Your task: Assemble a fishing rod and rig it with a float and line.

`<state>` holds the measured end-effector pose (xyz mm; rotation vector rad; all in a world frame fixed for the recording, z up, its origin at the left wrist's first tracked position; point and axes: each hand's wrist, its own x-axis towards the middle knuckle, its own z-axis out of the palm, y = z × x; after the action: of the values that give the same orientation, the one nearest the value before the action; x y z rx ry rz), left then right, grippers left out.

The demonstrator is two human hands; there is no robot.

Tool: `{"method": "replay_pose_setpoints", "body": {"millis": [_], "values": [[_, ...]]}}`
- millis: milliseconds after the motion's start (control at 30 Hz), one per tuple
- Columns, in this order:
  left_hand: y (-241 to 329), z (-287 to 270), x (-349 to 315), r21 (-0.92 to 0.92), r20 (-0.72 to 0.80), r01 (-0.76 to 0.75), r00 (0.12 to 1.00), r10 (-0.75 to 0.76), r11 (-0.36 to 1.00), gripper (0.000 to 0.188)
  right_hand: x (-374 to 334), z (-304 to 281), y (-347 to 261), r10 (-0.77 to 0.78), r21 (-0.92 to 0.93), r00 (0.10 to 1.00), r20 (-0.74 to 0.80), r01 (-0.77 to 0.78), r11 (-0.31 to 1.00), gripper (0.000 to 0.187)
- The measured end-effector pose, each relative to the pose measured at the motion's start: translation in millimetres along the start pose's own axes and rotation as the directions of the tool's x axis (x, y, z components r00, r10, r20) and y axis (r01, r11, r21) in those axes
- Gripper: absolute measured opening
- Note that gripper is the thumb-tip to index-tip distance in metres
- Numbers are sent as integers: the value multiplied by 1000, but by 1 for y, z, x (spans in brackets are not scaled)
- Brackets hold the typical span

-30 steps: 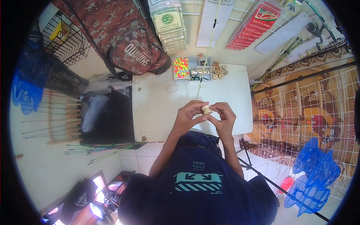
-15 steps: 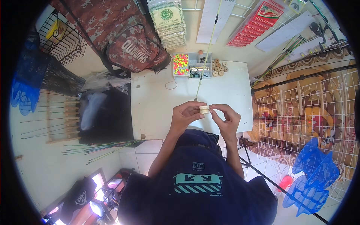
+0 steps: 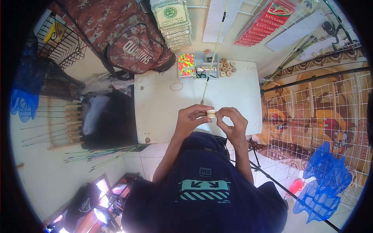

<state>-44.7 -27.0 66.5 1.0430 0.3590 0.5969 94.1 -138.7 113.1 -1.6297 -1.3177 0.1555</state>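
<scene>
A small pale spool (image 3: 211, 113) with a grooved waist is held above the table's near edge. My left hand (image 3: 188, 119) grips it from the left, thumb below and fingers above. At the spool's right side my right hand (image 3: 235, 126) is closed in a pinch of thumb and forefinger, its tips close against the spool. Whatever lies between those tips is too small to make out. A thin yellow-green fishing rod (image 3: 213, 62) reaches from just beyond my left fingers up past the table's far edge.
On the white table (image 3: 233, 93) stand a grey divided tray (image 3: 195, 56) with bright floats and small tools, and several wooden spools (image 3: 226, 69). A rubber band (image 3: 176, 86) lies left of the rod. A camouflage bag (image 3: 134, 46) hangs at back left, blue nets (image 3: 324, 171) at right.
My right fingers have curled tighter and shifted slightly left and down beside the spool. My left hand and the spool stay nearly in place.
</scene>
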Motion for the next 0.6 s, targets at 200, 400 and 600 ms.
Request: {"method": "replay_pose_setpoints", "body": {"millis": [200,400,600], "values": [[0,-2,-2,26,18,58,998,-59,998,34,-3,0,2,-8,-51,999,32,9,999,25],[2,0,-4,28,54,128,990,-130,991,32,-6,2,4,19,-143,999,35,-14,990,27],[3,-3,-5,15,155,131,979,-132,991,29,-6,-4,4,69,-146,994,79,-57,988,26]]}}
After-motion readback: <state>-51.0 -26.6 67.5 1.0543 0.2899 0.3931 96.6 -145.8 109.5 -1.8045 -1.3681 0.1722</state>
